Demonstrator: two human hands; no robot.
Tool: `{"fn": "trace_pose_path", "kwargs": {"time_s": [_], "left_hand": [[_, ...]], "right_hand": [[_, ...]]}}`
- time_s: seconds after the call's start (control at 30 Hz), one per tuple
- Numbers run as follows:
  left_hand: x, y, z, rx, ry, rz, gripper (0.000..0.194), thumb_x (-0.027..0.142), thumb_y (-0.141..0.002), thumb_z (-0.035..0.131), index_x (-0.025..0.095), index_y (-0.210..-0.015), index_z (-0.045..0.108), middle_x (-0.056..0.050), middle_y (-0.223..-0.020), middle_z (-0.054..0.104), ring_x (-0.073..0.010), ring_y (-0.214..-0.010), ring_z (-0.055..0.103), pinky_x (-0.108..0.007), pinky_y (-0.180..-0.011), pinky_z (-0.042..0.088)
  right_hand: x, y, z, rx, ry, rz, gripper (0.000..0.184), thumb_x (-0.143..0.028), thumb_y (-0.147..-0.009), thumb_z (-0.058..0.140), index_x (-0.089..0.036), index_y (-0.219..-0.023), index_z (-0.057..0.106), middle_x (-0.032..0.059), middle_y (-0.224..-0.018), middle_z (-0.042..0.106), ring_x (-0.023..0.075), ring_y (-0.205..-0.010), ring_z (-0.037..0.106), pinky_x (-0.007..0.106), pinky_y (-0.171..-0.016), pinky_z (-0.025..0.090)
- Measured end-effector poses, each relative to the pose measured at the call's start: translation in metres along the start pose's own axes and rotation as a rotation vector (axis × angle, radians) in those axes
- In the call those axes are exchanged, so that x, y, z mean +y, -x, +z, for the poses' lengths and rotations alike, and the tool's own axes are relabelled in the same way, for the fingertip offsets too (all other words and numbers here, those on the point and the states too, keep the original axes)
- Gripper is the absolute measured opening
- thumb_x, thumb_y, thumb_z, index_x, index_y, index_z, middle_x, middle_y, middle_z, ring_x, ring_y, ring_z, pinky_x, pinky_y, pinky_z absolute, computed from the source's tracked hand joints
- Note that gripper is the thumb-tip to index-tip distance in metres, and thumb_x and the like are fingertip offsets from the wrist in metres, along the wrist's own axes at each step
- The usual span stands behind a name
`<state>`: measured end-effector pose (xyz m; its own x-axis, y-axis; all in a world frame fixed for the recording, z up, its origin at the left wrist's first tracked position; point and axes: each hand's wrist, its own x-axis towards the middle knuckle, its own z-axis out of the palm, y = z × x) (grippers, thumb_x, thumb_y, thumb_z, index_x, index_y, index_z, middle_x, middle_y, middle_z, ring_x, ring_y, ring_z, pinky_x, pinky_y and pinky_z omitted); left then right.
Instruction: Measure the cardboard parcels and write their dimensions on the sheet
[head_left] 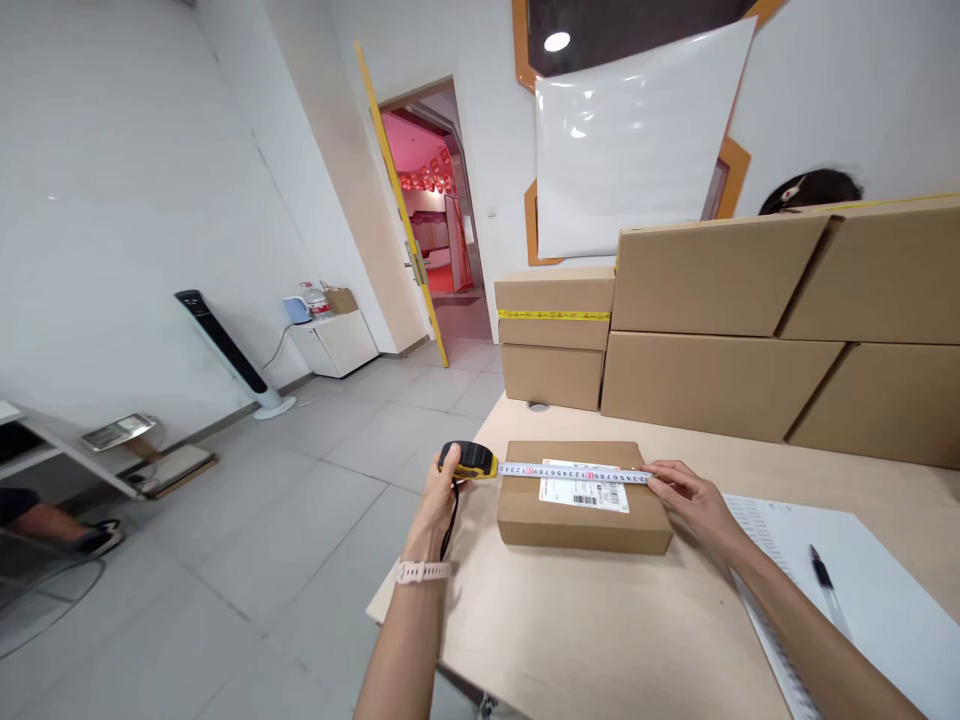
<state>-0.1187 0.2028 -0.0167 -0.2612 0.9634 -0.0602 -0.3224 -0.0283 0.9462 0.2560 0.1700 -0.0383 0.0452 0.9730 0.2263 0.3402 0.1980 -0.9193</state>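
Note:
A tape measure (469, 459) with a black and yellow case is gripped in my left hand (437, 492), just off the left side of a small cardboard box (581, 535). Its white blade (559, 471) runs out across the top of the box, over a white shipping label (592, 496). At the box's right edge, my right hand (688, 497) pinches the blade's free end between thumb and fingers. The box lies flat on the wooden table (600, 620). A black strap hangs from the tape case along my left wrist.
Stacked cartons (720, 280) line the table's far side, with the top of a person's head (811, 190) behind them. Paper sheets (862, 550) and a black pen (823, 570) lie to the right. The table's left edge (405, 580) borders the floor. Another person's leg (52, 525) shows far left.

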Motion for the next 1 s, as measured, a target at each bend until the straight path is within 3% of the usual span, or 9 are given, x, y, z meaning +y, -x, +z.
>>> {"fn": "trace_pose_path", "kwargs": {"time_s": [0.2,0.4,0.63,0.93,1.0], "left_hand": [[0.000,0.008,-0.005,-0.104,0.108,0.031,0.025,0.035,-0.087,0.060,0.015,-0.101,0.058,-0.002,-0.090,0.063,-0.0141,-0.076,0.062,-0.033,-0.070,0.054],[0.004,0.016,-0.011,-0.150,0.107,0.046,0.060,0.040,-0.059,0.085,0.019,-0.108,0.057,-0.004,-0.098,0.067,-0.0201,-0.087,0.065,-0.037,-0.081,0.053],[0.003,0.019,-0.008,-0.130,0.016,0.074,0.022,0.029,-0.084,0.064,0.014,-0.100,0.061,-0.003,-0.091,0.066,-0.0154,-0.080,0.064,-0.035,-0.073,0.054],[0.003,0.019,-0.007,-0.135,-0.015,0.081,0.024,0.029,-0.084,0.064,0.014,-0.101,0.059,-0.003,-0.091,0.065,-0.0155,-0.079,0.064,-0.034,-0.072,0.054],[0.004,0.019,-0.007,-0.128,-0.018,0.082,0.027,0.031,-0.082,0.066,0.014,-0.101,0.058,-0.003,-0.090,0.065,-0.0156,-0.079,0.064,-0.034,-0.071,0.054]], "right_hand": [[0.007,0.000,0.001,0.024,-0.028,0.044,0.042,-0.058,-0.074,0.065,-0.026,-0.097,0.076,0.0070,-0.113,0.063,0.0256,-0.104,0.057,0.033,-0.082,0.047],[0.012,-0.001,0.001,0.019,-0.028,0.055,0.041,-0.057,-0.074,0.065,-0.028,-0.101,0.075,0.0065,-0.116,0.063,0.0272,-0.113,0.054,0.035,-0.090,0.044],[0.012,0.001,0.000,0.009,-0.068,0.090,0.042,-0.055,-0.075,0.066,-0.028,-0.106,0.074,0.0066,-0.121,0.063,0.0286,-0.118,0.053,0.036,-0.095,0.045],[0.016,0.005,0.000,-0.052,-0.268,0.168,0.043,-0.052,-0.079,0.064,-0.030,-0.115,0.069,0.0059,-0.137,0.053,0.0289,-0.122,0.051,0.034,-0.090,0.051],[0.013,0.006,0.002,-0.009,-0.223,0.158,0.043,-0.054,-0.080,0.062,-0.029,-0.113,0.071,0.0066,-0.136,0.055,0.0284,-0.119,0.054,0.033,-0.087,0.052]]}}
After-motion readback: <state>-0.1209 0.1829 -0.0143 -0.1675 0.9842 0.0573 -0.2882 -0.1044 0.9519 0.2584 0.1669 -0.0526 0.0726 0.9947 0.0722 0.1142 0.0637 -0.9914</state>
